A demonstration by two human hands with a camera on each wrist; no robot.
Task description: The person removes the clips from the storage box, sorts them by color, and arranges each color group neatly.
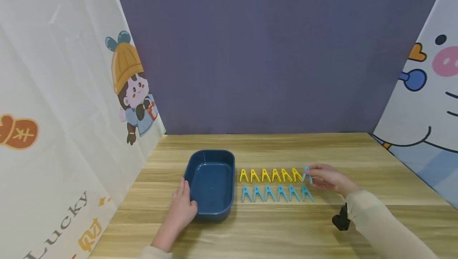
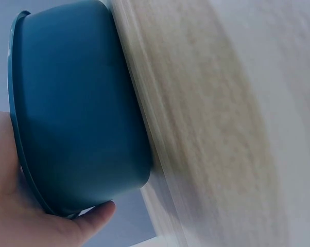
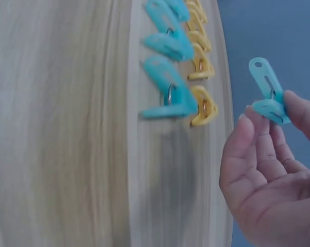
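My right hand (image 1: 327, 176) pinches a light blue clothespin (image 3: 271, 95) between thumb and fingertips, raised beside the right end of the yellow row. A row of several yellow clothespins (image 1: 265, 175) lies on the table, and a row of several light blue clothespins (image 1: 269, 193) lies nearer to me. To the left of both rows stands a deep dark blue plastic bin (image 1: 211, 213). My left hand (image 1: 183, 207) holds the bin at its near left corner, with fingers along the left rim and the thumb at the front. Part of those fingers is hidden behind the rim in the left wrist view (image 2: 80, 103).
The wooden table (image 1: 286, 231) runs back to a dark purple-grey panel (image 1: 272, 52). White printed sheets with cartoon figures border it on the left and right. A small black object (image 1: 341, 218) is at the right wrist, below the cream sleeve (image 1: 379, 219).
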